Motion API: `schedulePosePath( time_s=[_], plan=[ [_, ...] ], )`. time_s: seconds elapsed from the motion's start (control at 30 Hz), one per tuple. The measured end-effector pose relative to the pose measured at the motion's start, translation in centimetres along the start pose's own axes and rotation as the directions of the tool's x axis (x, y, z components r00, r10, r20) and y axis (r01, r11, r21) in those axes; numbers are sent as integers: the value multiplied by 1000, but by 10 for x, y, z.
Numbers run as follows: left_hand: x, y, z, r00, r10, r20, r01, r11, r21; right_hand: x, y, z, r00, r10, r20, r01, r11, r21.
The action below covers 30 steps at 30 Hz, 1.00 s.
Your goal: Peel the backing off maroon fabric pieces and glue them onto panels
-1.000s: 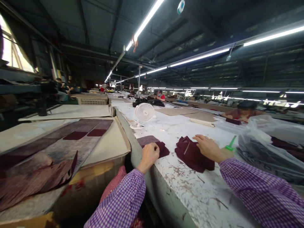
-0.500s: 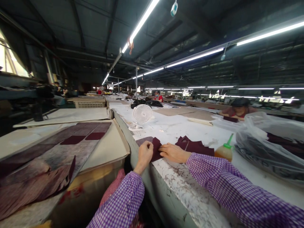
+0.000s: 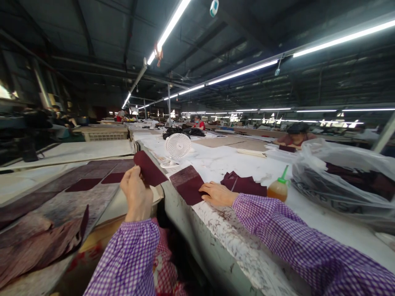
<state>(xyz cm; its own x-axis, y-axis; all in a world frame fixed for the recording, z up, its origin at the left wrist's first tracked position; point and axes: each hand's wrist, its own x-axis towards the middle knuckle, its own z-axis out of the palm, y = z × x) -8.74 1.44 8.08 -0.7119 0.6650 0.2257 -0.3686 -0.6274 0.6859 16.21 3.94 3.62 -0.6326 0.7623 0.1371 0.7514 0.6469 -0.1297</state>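
Note:
My left hand (image 3: 135,192), closed in a pinch, holds up a maroon fabric piece (image 3: 150,169) with rounded corners over the gap beside the table edge. On the table my right hand (image 3: 217,193) lies with fingers stretched out, the tips touching the right edge of another maroon fabric piece (image 3: 190,192). A greyish, paler patch shows along that piece's upper left. Just beyond my right hand is a pile of maroon pieces (image 3: 247,185). Whether the right fingers pinch any cloth is hard to see.
A white fan (image 3: 178,146) stands ahead on the table. To the right are an oil bottle (image 3: 277,190) with a green spout and a clear plastic bag (image 3: 336,181). Maroon pieces (image 3: 83,185) cover the left cart. A co-worker (image 3: 296,135) leans over the table's far side.
My left hand has moved left and up from the table, lifting one maroon piece away. The piece underneath is now exposed. My right hand stays at its edge; the view has shifted slightly.

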Motion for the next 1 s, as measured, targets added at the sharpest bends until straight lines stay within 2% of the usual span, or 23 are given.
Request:
schedulePosePath(
  time_s=[0.07, 0.1, 0.17, 0.23, 0.27, 0.3, 0.33, 0.4, 0.43, 0.47, 0.53, 0.63, 0.8, 0.83, 0.87, 0.9, 0.97, 1.0],
  plan=[
    [-12, 8, 0, 997, 5, 73, -5, 1000, 0, -1, 3, -9, 1000, 14, 23, -15, 997, 76],
    [-21, 9, 0, 985, -8, 170, 0, 999, 45, -3, 6, -16, 999, 25, 29, -28, 992, 120],
    [-44, 6, -2, 917, -67, 393, -18, 978, 208, -12, 14, -30, 997, 63, 32, -69, 975, 210],
    [-73, -2, -5, 791, -172, 587, -69, 929, 364, -27, 22, -44, 992, 113, 60, -126, 947, 295],
    [-88, -7, -6, 702, -223, 677, -101, 909, 405, -37, 25, -49, 984, 144, 107, -174, 915, 363],
    [-104, -11, -7, 611, -254, 750, -151, 892, 426, -47, 27, -53, 968, 179, 176, -240, 861, 447],
    [-120, -15, -9, 538, -273, 797, -209, 874, 439, -58, 28, -56, 940, 216, 265, -330, 772, 543],
    [-147, -18, -11, 374, -360, 855, -319, 815, 483, -79, 25, -57, 865, 257, 431, -497, 565, 659],
    [-158, -18, -12, 309, -387, 869, -367, 794, 484, -88, 21, -57, 838, 264, 477, -543, 491, 681],
    [-167, -17, -13, 259, -404, 877, -410, 776, 479, -97, 17, -55, 831, 266, 488, -554, 472, 686],
    [-178, -15, -16, 187, -401, 897, -473, 763, 440, -109, 10, -50, 858, 245, 452, -510, 516, 688],
    [-182, -13, -18, 80, -367, 927, -520, 778, 353, -118, 3, -40, 906, 198, 373, -417, 566, 711],
    [-180, -8, -16, -90, -290, 953, -535, 821, 200, -115, -2, -30, 923, 256, 287, -384, 567, 729],
    [-179, -7, -14, -109, -274, 956, -519, 836, 180, -114, -2, -30, 926, 258, 276, -377, 570, 730],
    [-177, -7, -13, -97, -260, 961, -500, 847, 178, -114, -1, -29, 929, 255, 267, -368, 572, 733],
    [-174, -8, -11, -45, -249, 967, -491, 849, 196, -114, 0, -29, 933, 249, 260, -358, 574, 736],
    [-165, -15, -5, 142, -244, 959, -530, 800, 282, -114, 4, -28, 941, 239, 240, -336, 578, 743],
    [-160, -21, -2, 239, -244, 940, -574, 745, 340, -115, 7, -28, 943, 236, 233, -329, 579, 746]
  ],
)
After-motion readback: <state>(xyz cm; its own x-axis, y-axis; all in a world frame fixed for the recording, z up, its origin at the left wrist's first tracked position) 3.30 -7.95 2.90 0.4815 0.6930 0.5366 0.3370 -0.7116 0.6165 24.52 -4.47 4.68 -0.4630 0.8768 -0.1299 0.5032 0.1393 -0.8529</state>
